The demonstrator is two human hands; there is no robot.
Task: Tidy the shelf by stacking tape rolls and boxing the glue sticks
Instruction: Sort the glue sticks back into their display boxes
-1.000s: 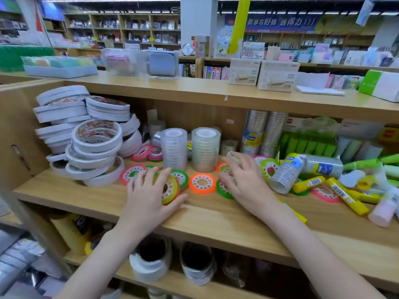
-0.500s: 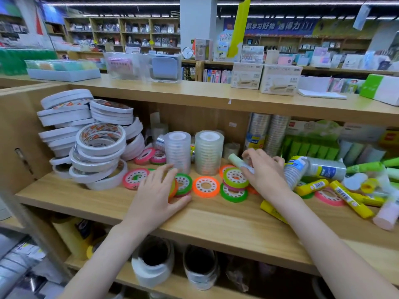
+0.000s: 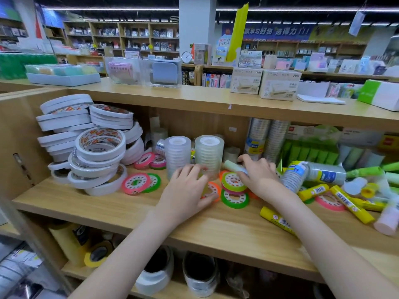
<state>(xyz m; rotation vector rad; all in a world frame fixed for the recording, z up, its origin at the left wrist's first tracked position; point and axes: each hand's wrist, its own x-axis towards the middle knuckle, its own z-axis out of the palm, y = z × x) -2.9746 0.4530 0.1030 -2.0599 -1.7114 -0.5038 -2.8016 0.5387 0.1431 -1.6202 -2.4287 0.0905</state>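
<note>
head | left hand [image 3: 186, 192] lies flat on orange roll [image 3: 212, 190], fingers straight | right hand [image 3: 258, 175] grips pale stick [image 3: 232, 166] over a short roll stack [image 3: 233, 183] | rolls scattered on shelf [image 3: 129, 210], glue sticks [image 3: 352, 205] loose at right, unboxed | progress: early, judged
</note>
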